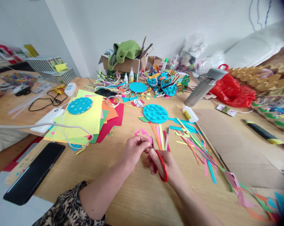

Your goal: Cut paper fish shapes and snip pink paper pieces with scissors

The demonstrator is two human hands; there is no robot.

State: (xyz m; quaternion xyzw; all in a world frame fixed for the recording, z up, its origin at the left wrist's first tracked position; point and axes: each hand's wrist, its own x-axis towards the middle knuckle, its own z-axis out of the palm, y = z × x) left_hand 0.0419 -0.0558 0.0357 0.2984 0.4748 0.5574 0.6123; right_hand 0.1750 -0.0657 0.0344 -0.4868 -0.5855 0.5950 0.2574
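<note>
Near the teal woven disc (155,113), on its side toward the person, the right hand (166,164) is gripping red-handled scissors (165,172), fingers through the loops. The left hand (134,150) is pinching a pink paper cutout (143,134) tight beside the blades, apparently steadying it. Coloured strips (193,144) are lying right of the disc.

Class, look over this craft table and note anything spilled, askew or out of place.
A white glue bottle lies on its side beside the teal paper disc. Coloured paper strips are strewn loosely right of the scissors, some trailing toward the edge of the table.
</note>
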